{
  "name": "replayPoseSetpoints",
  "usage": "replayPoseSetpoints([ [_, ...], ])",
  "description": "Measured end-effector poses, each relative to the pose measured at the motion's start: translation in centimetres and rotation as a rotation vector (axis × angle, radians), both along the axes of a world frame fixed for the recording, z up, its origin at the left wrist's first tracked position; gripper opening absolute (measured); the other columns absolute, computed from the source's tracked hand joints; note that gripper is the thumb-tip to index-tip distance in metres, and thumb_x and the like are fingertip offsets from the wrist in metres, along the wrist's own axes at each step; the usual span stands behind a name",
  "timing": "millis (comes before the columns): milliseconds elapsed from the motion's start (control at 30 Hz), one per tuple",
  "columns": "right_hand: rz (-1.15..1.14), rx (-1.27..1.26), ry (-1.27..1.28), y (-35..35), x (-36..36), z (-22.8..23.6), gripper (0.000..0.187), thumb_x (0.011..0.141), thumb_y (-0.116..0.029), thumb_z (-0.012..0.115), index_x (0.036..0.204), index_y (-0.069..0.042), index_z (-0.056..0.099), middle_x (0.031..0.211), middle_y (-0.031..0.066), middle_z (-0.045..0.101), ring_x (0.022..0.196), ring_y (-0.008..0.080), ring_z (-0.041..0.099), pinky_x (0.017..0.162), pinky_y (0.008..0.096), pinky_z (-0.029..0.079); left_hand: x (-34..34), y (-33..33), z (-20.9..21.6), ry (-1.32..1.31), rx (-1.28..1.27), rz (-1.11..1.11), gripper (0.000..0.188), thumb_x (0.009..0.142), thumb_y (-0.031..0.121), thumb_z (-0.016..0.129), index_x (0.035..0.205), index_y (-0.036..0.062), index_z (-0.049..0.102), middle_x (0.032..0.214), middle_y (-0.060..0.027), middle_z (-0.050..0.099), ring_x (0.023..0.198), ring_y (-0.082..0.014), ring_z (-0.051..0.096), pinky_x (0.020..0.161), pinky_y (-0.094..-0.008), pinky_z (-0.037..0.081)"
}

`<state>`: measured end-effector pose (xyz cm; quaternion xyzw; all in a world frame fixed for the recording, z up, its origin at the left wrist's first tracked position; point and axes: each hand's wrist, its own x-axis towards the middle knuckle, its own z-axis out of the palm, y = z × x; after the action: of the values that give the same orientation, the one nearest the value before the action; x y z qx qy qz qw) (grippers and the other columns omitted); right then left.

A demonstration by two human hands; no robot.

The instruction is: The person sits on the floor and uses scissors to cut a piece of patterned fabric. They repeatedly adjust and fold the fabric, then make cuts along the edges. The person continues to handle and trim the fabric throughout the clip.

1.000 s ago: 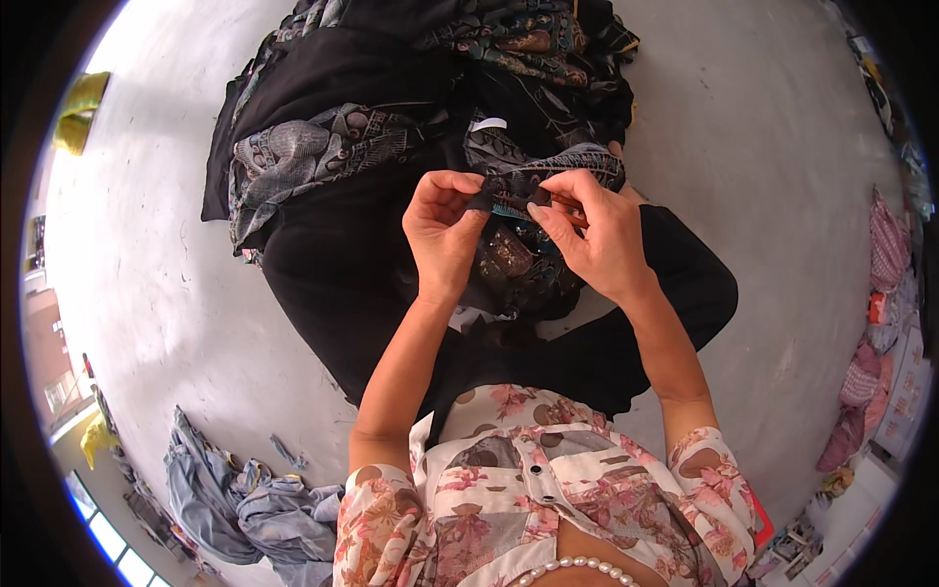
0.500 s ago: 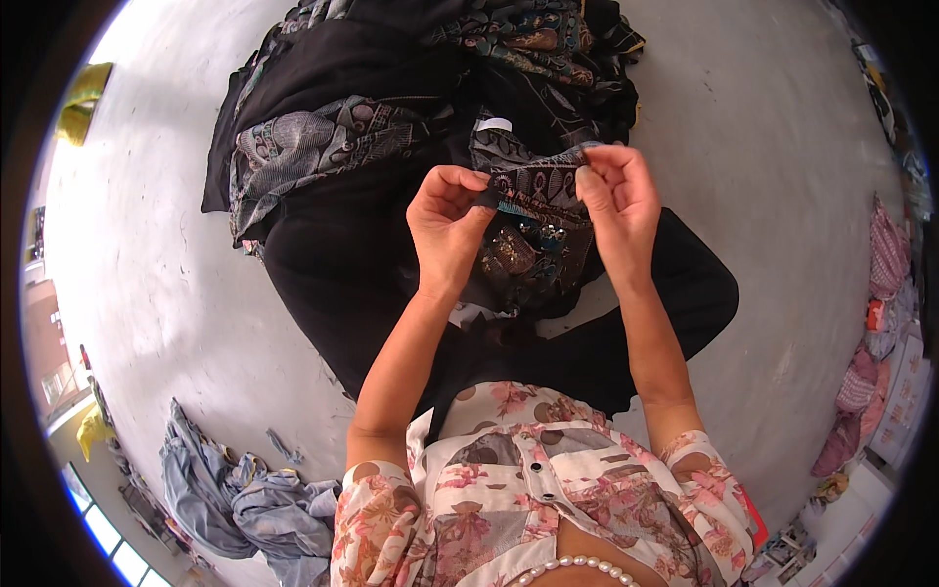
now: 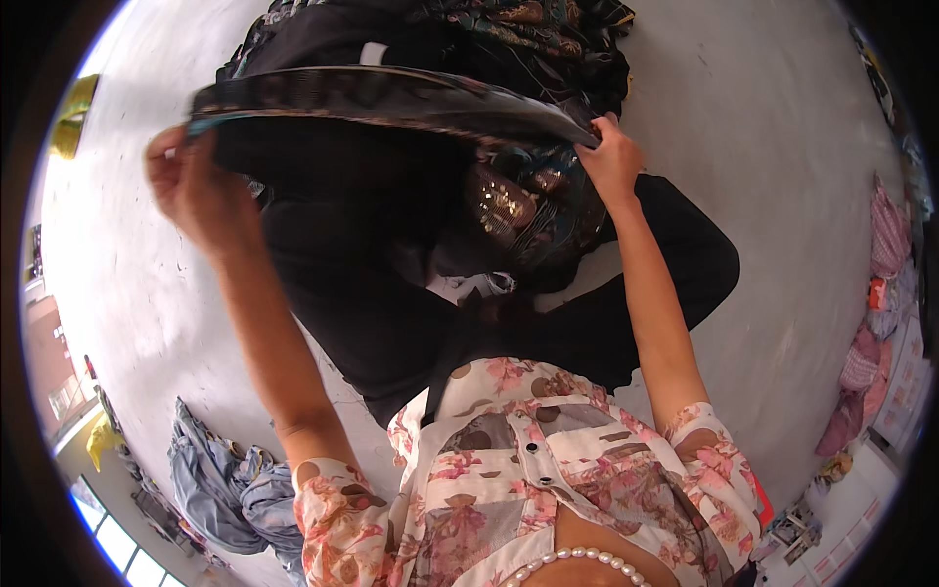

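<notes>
While taut: dark patterned cloth [image 3: 381, 98] | left hand [image 3: 196, 191] | right hand [image 3: 611, 157]

We see a pale grey floor [image 3: 782, 147] filling most of the view. At the top lies a heap of dark patterned clothes [image 3: 528, 29], touching a wide black cloth [image 3: 391, 323] that spreads down the middle. On that cloth sits a dark sequinned piece [image 3: 509, 210] with gold glints. At lower left a crumpled blue-grey garment [image 3: 215, 484] lies on the floor, well apart from the heap. A yellow item [image 3: 73, 112] sits at the far left rim. Along the right rim we find pink and striped clothes [image 3: 880, 293] piled up. Nearest us are a floral blouse [image 3: 548, 489] and a pearl necklace [image 3: 577, 560].
</notes>
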<state>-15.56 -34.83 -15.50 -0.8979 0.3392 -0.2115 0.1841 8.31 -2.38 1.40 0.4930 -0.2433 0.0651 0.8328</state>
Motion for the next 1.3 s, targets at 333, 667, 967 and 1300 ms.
replayPoseSetpoints([
  [333,-0.316,1.495,-0.634,-0.3,5.5,5.3,0.004,0.084,-0.003,0.054,0.081,-0.003,0.053,0.060,0.0003,0.051,0.040,0.0099,0.043,0.035,0.0241,0.028,15.8,16.5,-3.8,0.150,0.660,0.635,0.028,0.085,0.009,0.065,0.110,-0.0025,0.059,0.101,-0.0127,0.062,0.088,-0.0196,0.061,0.076,-0.0287,0.053],
  [667,0.354,1.030,-0.537,0.7,17.1,14.8,0.016,0.084,-0.013,0.066,0.092,-0.004,0.056,0.077,0.0028,0.058,0.060,0.0102,0.060,0.038,0.0200,0.035,-11.0,-4.9,-9.3,-0.144,0.927,-0.161,0.075,0.064,0.023,0.085,0.126,0.0010,0.050,0.124,-0.0166,0.055,0.115,-0.0255,0.053,0.098,-0.0345,0.042],
  [967,0.064,1.080,-0.449,11.9,1.0,-3.5,0.016,0.081,-0.016,0.069,0.078,-0.003,0.060,0.063,-0.0012,0.056,0.052,0.0047,0.051,0.049,0.0201,0.042,-14.9,-7.6,-21.4,0.085,1.140,0.157,0.072,0.071,0.009,0.070,0.136,0.0037,0.038,0.126,-0.0212,0.050,0.115,-0.0371,0.049,0.094,-0.0412,0.043],
  [1300,0.142,1.440,-0.148,17.9,-2.3,-7.6,0.021,0.083,-0.015,0.068,0.097,-0.001,0.059,0.071,-0.0012,0.059,0.057,0.0050,0.051,0.047,0.0224,0.042,-9.8,-7.2,-18.6,1.060,0.204,-0.208,0.022,0.078,0.001,0.050,0.099,-0.0003,0.058,0.091,-0.0051,0.062,0.084,-0.0192,0.061,0.075,-0.0313,0.049],
])
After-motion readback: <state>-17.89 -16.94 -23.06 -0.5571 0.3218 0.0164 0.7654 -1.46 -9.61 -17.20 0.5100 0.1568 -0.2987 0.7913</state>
